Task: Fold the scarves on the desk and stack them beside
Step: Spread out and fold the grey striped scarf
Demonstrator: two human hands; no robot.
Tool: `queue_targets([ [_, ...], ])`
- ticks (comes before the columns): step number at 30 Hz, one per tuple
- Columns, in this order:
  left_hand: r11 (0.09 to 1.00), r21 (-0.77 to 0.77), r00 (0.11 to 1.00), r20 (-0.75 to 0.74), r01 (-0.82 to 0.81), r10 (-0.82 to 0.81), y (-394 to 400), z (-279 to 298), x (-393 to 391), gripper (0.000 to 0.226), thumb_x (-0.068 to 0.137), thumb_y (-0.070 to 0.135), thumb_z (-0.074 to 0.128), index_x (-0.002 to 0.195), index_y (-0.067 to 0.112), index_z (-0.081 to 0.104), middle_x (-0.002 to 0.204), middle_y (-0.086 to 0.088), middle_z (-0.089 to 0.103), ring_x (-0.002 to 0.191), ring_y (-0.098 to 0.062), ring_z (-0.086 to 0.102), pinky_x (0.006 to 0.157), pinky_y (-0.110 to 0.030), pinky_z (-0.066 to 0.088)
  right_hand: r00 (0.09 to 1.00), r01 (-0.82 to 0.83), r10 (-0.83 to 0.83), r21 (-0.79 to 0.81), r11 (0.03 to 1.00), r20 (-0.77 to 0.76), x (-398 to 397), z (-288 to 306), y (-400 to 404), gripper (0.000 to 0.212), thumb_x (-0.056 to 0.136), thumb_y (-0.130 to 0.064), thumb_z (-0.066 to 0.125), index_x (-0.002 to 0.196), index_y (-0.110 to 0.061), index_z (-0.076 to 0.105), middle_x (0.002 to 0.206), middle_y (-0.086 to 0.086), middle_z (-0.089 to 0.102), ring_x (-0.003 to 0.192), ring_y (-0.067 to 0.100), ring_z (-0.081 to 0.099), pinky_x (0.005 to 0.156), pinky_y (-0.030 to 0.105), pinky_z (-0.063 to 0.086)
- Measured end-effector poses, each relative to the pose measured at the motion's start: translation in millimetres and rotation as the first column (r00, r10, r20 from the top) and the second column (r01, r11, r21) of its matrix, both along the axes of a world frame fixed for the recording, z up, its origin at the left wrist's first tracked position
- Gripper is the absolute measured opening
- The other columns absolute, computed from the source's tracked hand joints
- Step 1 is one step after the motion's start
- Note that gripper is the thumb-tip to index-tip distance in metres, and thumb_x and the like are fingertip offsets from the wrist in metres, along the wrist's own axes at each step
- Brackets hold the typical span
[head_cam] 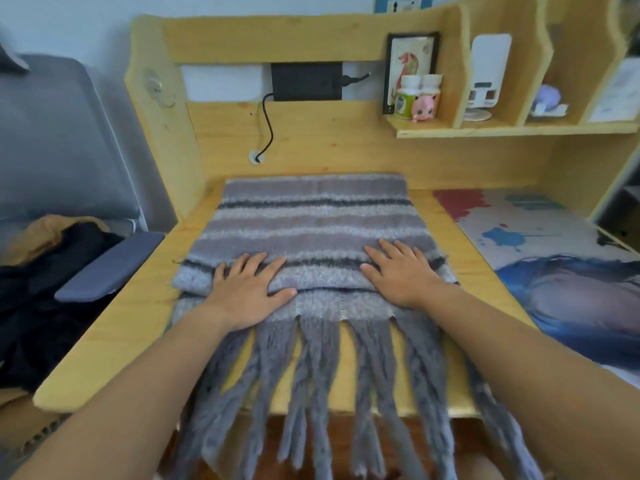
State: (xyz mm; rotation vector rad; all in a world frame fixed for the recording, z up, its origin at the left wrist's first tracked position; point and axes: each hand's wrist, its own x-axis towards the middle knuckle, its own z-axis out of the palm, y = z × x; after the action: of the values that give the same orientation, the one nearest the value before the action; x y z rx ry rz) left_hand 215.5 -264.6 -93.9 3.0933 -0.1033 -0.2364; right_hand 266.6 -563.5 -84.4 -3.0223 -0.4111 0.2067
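Observation:
A grey and mauve striped knitted scarf (315, 220) lies folded in layers on the wooden desk (114, 327). Its long grey tassels (311, 375) hang over the desk's front edge. My left hand (247, 289) lies flat with spread fingers on the near left part of the scarf. Flat on the near right part, fingers straight, rests my right hand (398, 275). Both palms press on the folded top layer just above the fringe.
A printed mat (540, 244) with blue and red splashes covers the desk's right side. A grey office chair (52, 140) with dark clothes (52, 271) on it stands at the left. Shelves (512, 128) hold bottles, a pink figure and a picture. A black cable (267, 129) runs down the back panel.

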Motion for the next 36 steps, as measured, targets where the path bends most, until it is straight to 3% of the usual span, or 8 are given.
queue_targets([
  [3,0.994,-0.069,0.995,0.042,0.09,-0.087,6.3,8.1,1.1,0.073,0.098,0.07,0.039,0.16,0.044,0.011,0.168,0.006,0.015,0.152,-0.026,0.022,0.121,-0.047,0.026,0.982,-0.165,0.169,0.058,0.985,-0.081,-9.6,15.0,-9.5,0.085,0.092,-0.08,0.031,0.161,-0.034,0.012,0.169,-0.004,0.008,0.155,0.023,0.007,0.125,0.044,0.012],
  [6,0.993,-0.057,0.982,0.163,0.101,-0.091,32.8,15.2,-7.0,0.06,0.103,0.026,0.053,0.158,0.035,0.032,0.161,0.008,0.035,0.134,-0.022,0.051,0.094,-0.031,0.047,0.974,-0.222,0.222,-0.001,0.975,-0.033,-21.4,23.3,-23.3,0.071,0.1,-0.042,0.053,0.161,-0.031,0.017,0.166,0.0,0.023,0.15,0.023,0.024,0.12,0.039,0.028],
  [13,1.0,-0.017,0.905,0.425,0.008,0.0,49.6,76.2,10.3,0.039,0.099,0.011,0.05,0.13,0.029,0.065,0.122,-0.007,0.069,0.106,-0.035,0.064,0.076,-0.041,0.054,0.977,-0.007,0.007,0.0,1.0,0.213,-4.9,84.1,-11.7,0.034,0.094,-0.001,0.043,0.114,-0.019,0.064,0.097,0.013,0.065,0.078,0.03,0.057,0.061,0.039,0.052],
  [19,0.976,-0.189,0.731,0.68,0.11,0.05,52.1,146.9,-40.6,0.029,0.088,0.008,0.05,0.072,0.032,0.054,0.07,-0.002,0.055,0.074,-0.038,0.055,0.061,-0.044,0.044,0.729,-0.13,-0.036,0.19,0.973,0.684,-51.1,154.0,-37.7,0.023,0.078,0.005,0.052,0.087,-0.009,0.067,0.079,0.017,0.064,0.075,0.04,0.057,0.064,0.043,0.051],
  [24,0.988,-0.065,0.957,0.267,0.139,-0.117,46.8,32.3,-135.0,0.045,0.106,0.026,0.042,0.149,0.039,0.046,0.154,0.007,0.046,0.125,-0.015,0.051,0.096,-0.024,0.044,0.784,-0.288,0.268,-0.054,0.956,0.56,-136.7,28.0,-53.8,0.049,0.077,-0.001,0.049,0.122,-0.007,0.066,0.103,0.012,0.059,0.094,0.037,0.056,0.074,0.044,0.049],
  [27,0.99,-0.037,0.951,0.285,0.134,-0.118,51.9,-19.1,-149.0,0.05,0.103,0.04,0.025,0.15,0.038,0.043,0.158,0.012,0.035,0.144,-0.012,0.03,0.117,-0.039,0.029,0.838,-0.238,0.209,-0.006,0.971,0.503,-155.1,-32.0,-58.1,0.047,0.082,-0.013,0.046,0.124,-0.01,0.066,0.098,0.007,0.053,0.089,0.034,0.055,0.071,0.044,0.049],
  [32,0.993,-0.066,0.898,0.436,0.095,-0.057,46.4,-5.0,-146.0,0.016,0.089,0.008,0.064,0.098,0.02,0.058,0.107,0.004,0.05,0.097,-0.021,0.054,0.079,-0.037,0.048,0.775,-0.218,0.141,0.051,0.975,0.616,-159.9,-26.2,-62.4,0.034,0.082,-0.008,0.052,0.111,-0.007,0.07,0.089,0.008,0.05,0.082,0.033,0.049,0.069,0.041,0.037],
  [36,0.998,-0.061,0.871,0.49,0.031,0.003,49.4,-2.4,-163.0,0.04,0.081,0.002,0.071,0.084,0.026,0.039,0.087,0.006,0.038,0.077,-0.019,0.043,0.063,-0.035,0.039,0.855,-0.027,-0.006,0.056,0.998,0.518,-171.4,-23.1,-65.7,0.051,0.075,-0.005,0.05,0.118,-0.019,0.072,0.091,0.001,0.047,0.088,0.032,0.05,0.075,0.042,0.04],
])
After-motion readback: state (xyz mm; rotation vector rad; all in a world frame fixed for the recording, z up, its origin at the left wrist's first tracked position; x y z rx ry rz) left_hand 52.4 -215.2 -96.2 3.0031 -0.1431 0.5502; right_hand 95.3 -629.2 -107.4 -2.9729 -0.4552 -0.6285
